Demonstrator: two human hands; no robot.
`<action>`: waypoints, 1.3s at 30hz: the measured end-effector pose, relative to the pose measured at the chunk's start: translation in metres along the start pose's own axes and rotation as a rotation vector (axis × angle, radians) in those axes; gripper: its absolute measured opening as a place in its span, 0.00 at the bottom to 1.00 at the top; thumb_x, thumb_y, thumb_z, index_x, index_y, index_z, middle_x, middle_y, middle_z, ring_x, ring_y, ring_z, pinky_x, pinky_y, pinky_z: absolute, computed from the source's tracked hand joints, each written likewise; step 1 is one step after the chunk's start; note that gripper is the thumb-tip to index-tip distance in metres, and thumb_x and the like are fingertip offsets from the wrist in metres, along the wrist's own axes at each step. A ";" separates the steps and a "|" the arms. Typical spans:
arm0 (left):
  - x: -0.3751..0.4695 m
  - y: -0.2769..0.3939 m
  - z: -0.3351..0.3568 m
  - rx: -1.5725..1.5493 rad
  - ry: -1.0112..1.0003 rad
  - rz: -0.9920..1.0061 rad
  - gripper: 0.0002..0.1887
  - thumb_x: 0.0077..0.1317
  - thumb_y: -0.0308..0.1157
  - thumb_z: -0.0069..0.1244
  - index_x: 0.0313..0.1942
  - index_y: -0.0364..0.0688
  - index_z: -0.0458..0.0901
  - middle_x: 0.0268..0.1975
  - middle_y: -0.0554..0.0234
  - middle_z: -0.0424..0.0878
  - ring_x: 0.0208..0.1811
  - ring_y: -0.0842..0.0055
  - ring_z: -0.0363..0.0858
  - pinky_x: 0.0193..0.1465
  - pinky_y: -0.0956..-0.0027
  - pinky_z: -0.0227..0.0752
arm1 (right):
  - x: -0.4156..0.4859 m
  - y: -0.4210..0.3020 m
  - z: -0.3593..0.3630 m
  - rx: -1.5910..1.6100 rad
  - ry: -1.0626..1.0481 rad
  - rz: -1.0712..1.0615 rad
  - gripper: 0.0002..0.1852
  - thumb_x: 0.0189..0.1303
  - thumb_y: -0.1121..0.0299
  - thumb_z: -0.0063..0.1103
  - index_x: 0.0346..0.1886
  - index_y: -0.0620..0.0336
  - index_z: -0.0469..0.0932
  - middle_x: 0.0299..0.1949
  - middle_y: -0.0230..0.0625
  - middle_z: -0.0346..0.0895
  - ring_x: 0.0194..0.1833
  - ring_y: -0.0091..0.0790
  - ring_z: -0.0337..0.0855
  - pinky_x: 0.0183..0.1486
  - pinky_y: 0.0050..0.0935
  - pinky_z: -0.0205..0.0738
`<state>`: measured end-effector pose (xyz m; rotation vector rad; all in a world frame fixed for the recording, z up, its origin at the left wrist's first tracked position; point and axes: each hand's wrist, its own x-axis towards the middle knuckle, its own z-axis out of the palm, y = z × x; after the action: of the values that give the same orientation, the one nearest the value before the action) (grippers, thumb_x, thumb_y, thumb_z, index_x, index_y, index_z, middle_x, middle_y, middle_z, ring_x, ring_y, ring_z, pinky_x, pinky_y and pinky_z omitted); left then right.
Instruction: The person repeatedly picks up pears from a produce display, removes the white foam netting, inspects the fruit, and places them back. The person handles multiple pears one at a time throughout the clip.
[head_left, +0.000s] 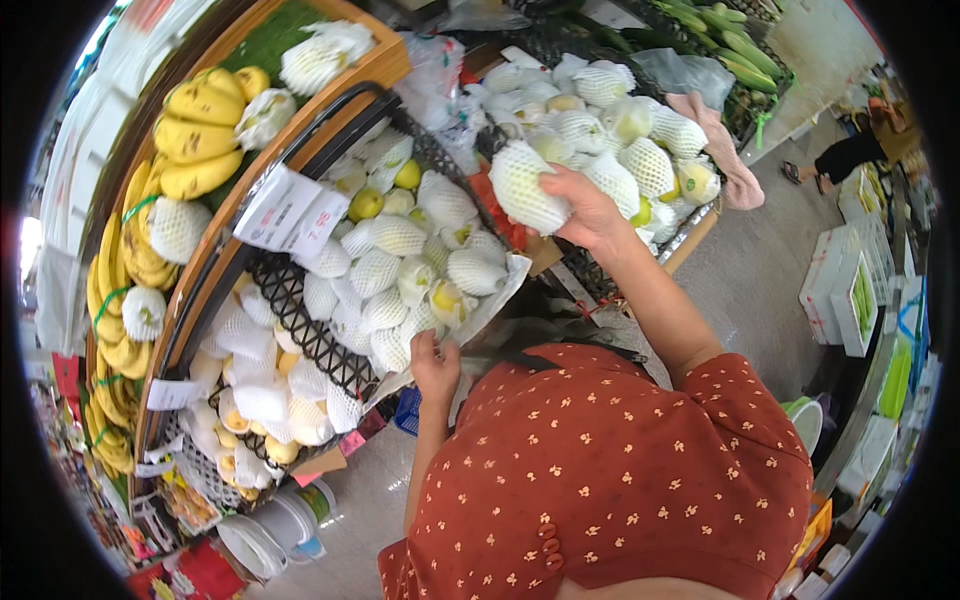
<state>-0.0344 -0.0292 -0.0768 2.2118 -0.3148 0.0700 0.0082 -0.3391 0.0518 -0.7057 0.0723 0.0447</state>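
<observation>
My right hand (589, 206) grips a pale yellow-green fruit in a white foam net (527, 187), raised over the gap between two displays. Behind it lies a heap of similar netted fruit (581, 127). My left hand (435, 364) is at the near edge of the middle bin, beside netted fruit (386, 307); its fingers are bent, and whether they pinch the bin's lining cannot be told. A few bare yellow-green fruits (366, 203) show in that bin. A price card (289, 214) hangs at its upper left.
Bananas (196, 135) lie on the wooden-edged shelf at left. A black lattice divider (315, 330) separates the middle bin from more netted fruit (259, 390). A pink cloth (720, 150) hangs at the right heap. White tubs (281, 525) stand below; foam boxes (836, 292) and a person's legs (832, 161) are at right.
</observation>
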 end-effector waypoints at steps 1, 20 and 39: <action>-0.001 0.000 -0.001 0.004 0.003 -0.005 0.16 0.52 0.27 0.53 0.41 0.32 0.75 0.41 0.48 0.76 0.32 0.63 0.77 0.33 0.66 0.73 | 0.007 0.007 0.005 -0.120 0.095 -0.018 0.28 0.53 0.69 0.61 0.57 0.70 0.65 0.48 0.45 0.75 0.43 0.37 0.80 0.43 0.32 0.76; -0.007 -0.009 -0.002 0.099 0.015 0.095 0.14 0.53 0.27 0.53 0.39 0.31 0.75 0.40 0.45 0.76 0.34 0.55 0.77 0.34 0.62 0.73 | 0.094 0.189 0.002 -2.179 -0.097 -0.098 0.37 0.46 0.59 0.63 0.54 0.79 0.64 0.39 0.64 0.73 0.39 0.55 0.79 0.36 0.38 0.77; 0.000 -0.003 0.001 0.040 -0.043 0.044 0.12 0.53 0.24 0.52 0.38 0.29 0.76 0.37 0.49 0.76 0.30 0.64 0.77 0.32 0.69 0.73 | -0.036 -0.057 -0.066 -1.832 0.739 -0.738 0.28 0.49 0.65 0.58 0.55 0.66 0.67 0.46 0.56 0.72 0.50 0.54 0.72 0.53 0.43 0.68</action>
<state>-0.0334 -0.0284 -0.0792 2.2483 -0.3888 0.0534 -0.0269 -0.4261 0.0420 -2.5081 0.5083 -0.9877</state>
